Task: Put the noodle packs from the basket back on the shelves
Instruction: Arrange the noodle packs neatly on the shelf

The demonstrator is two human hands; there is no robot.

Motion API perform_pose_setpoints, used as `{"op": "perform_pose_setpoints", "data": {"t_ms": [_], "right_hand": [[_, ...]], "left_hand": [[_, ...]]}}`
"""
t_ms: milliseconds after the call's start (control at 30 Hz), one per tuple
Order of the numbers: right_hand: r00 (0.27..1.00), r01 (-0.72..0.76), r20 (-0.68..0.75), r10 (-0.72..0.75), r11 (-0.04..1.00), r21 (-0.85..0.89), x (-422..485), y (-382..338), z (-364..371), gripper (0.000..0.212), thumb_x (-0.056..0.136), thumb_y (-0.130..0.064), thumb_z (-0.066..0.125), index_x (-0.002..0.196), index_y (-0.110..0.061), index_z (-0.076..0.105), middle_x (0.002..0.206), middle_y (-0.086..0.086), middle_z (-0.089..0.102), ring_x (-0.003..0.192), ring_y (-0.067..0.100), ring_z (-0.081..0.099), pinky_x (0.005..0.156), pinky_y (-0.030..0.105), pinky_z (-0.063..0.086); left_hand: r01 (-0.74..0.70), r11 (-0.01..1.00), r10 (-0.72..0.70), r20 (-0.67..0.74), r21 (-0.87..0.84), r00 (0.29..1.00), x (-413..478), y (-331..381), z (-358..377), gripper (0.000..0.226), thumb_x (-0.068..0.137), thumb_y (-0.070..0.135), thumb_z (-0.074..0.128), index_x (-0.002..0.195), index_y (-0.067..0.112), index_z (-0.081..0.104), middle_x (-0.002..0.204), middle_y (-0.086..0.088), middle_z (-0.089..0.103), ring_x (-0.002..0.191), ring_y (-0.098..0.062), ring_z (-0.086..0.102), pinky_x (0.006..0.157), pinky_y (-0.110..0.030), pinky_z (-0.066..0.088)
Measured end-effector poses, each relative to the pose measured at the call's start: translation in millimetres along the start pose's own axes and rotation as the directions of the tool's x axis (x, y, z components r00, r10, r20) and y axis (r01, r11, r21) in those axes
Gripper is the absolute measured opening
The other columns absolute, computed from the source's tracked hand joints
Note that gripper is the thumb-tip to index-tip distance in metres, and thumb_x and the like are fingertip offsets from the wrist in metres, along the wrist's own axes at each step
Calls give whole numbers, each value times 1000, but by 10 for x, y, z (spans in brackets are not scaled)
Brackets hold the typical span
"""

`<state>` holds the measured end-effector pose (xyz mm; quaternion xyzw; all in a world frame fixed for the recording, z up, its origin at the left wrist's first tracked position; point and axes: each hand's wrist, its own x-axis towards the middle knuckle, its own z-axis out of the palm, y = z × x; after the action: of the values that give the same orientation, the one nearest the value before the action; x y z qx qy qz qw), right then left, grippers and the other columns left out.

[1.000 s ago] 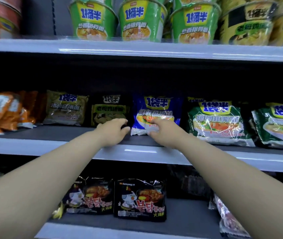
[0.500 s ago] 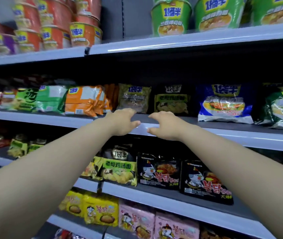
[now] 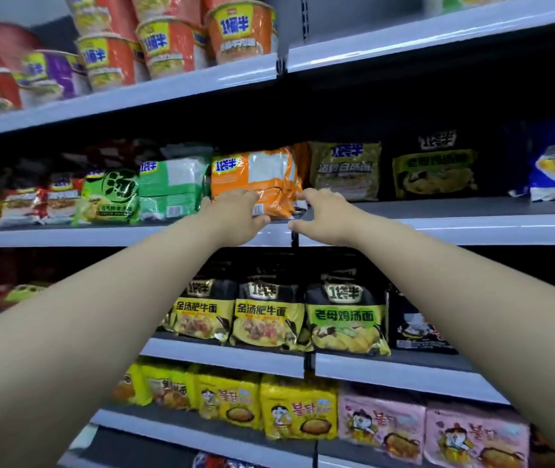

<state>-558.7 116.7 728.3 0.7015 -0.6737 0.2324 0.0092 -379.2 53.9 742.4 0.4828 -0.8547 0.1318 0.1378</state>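
1. Centrally, the orange pack (image 3: 262, 170) stands on the shelf (image 3: 472, 229), leaning slightly, with its lower edge close to the front lip. All places below are given from this pack.
2. The left hand (image 3: 235, 217) lies against the pack's lower front. Its fingers curve over the film and the thumb sits under the bottom edge. Whether they pinch the pack or only rest on it cannot be told.
3. The right hand (image 3: 326, 214) is just right of the pack, fingers loosely curled and holding nothing. Its fingertips are at or near the pack's right edge.
4. A green pack (image 3: 171, 184) touches the pack on the left. An olive pack (image 3: 343, 170) stands just to the right and further back. Cups (image 3: 239, 32) sit on the shelf above and yellow packs (image 3: 269, 319) on the shelf below.
5. The basket is out of view. The step appears to be seating or straightening this pack.
6. Risks, as judged:
   - The pack sits near the lip, so any pull toward the person could tip it off the shelf.
   - The film looks slick, so a light hold on the bottom edge may slip.
   - A push from the left hand alone could turn the pack against the olive pack and leave it crooked.
   - A sideways shove could crowd the green pack.
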Motion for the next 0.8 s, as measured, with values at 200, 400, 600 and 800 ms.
{"op": "perform_pose_setpoints", "data": {"t_ms": [200, 400, 600, 800], "right_hand": [[986, -54, -143, 83, 979, 196, 502, -243, 276, 56, 92, -41, 58, 136, -13, 38, 134, 11, 46, 122, 31, 45, 102, 45, 41], [965, -87, -187, 184, 897, 434, 937, -206, 444, 38, 95, -30, 56, 123, -7, 44, 104, 9, 60, 87, 21, 58, 66, 29, 42], [937, -65, -179, 299, 656, 752, 1273, -178, 457, 34, 86, -35, 66, 111, -13, 59, 105, 8, 69, 90, 22, 67, 71, 34, 55], [880, 210, -385, 278, 499, 841, 1197, -382, 465, 15, 97, -32, 48, 92, -23, 60, 94, 1, 63, 83, 16, 59, 77, 35, 49]], "left_hand": [[50, 982, -64, -75, -184, 995, 263, -433, 290, 63, 98, 47, 42, 150, 17, 24, 154, -10, 28, 138, -33, 31, 110, -53, 30], [98, 843, -200, -138, -529, 970, 651, -458, 515, 54, 97, 39, 48, 144, 16, 34, 144, -14, 34, 128, -34, 41, 106, -44, 36], [102, 708, -327, -197, -699, 924, 842, -360, 584, 56, 96, 47, 47, 143, 19, 35, 143, -11, 29, 133, -31, 31, 107, -42, 30], [-24, 389, -320, -160, -921, 934, 849, -185, 393, 94, 62, 79, 45, 141, 31, 31, 137, -3, 32, 127, -25, 41, 104, -45, 41]]}}
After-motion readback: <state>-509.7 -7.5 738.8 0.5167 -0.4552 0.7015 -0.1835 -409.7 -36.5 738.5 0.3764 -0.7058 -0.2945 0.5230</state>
